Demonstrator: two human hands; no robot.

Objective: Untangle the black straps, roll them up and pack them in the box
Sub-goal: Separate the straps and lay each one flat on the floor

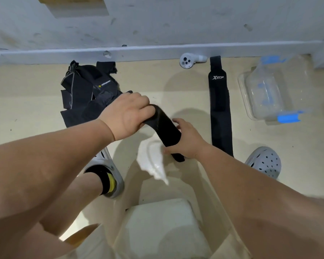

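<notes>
Above the floor (157, 81), one black strap (166, 129) is held off the ground: left hand (127, 114) curled round its upper end, right hand (185, 143) gripping its lower end. Clear box (266, 90) stands well apart at right.

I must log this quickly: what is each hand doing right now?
Left hand: grips the upper end of the black strap.
Right hand: holds the lower end of the same strap.

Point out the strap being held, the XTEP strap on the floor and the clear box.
held strap (167, 128), head view, mid-length
XTEP strap (220, 109), head view, mid-length, below the logo
clear box (254, 94), head view, left wall
</notes>
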